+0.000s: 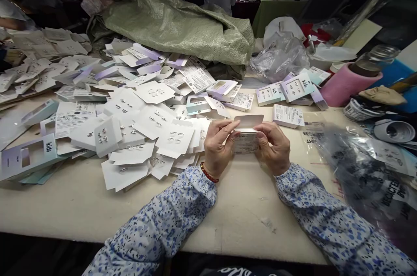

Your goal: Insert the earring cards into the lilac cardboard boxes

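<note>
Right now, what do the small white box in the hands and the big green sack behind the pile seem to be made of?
Small white box, held by left hand and right hand: probably thin matte cardboard, with flat printed faces and sharp folds.
Big green sack: likely woven plastic; fine weave, dull sheen, soft creases.

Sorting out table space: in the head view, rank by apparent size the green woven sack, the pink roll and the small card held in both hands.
1. green woven sack
2. pink roll
3. small card; nearness to the camera flatters it.

Packing workshop: earring cards (143, 128) heaped on a shared table (65, 206).
</note>
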Demonstrator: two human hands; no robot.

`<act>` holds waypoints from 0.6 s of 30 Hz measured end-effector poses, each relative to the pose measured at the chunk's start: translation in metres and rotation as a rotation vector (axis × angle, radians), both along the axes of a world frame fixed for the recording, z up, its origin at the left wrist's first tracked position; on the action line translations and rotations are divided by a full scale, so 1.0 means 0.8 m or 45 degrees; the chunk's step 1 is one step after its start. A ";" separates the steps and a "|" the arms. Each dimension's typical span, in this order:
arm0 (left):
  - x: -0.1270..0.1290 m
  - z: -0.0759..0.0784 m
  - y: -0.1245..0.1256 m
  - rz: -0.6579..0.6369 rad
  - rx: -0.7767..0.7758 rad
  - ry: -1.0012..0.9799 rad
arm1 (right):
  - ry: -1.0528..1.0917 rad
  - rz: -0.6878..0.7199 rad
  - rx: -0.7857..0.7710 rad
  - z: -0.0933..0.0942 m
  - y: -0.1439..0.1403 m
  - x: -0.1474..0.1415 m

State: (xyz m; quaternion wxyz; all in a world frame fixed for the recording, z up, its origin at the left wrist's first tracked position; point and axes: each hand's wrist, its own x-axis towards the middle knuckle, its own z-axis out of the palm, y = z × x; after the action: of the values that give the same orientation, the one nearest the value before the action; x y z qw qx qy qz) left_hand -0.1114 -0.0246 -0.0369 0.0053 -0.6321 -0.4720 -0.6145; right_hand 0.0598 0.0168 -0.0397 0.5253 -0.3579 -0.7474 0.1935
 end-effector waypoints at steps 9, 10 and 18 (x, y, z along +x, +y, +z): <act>-0.004 0.003 -0.006 -0.097 0.062 0.160 | 0.096 0.105 -0.096 -0.007 -0.003 0.008; -0.004 0.004 -0.006 -0.103 0.066 0.173 | 0.135 0.118 -0.140 -0.005 -0.003 0.008; 0.000 0.013 -0.014 -0.179 0.083 0.123 | 0.213 0.258 -0.567 0.046 -0.004 0.011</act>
State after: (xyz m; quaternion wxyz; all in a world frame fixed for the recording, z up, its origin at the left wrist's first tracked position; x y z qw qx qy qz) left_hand -0.1116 -0.0358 -0.0266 0.0054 -0.6920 -0.4054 -0.5973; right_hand 0.0689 0.0136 -0.0026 0.4713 -0.3709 -0.6723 0.4339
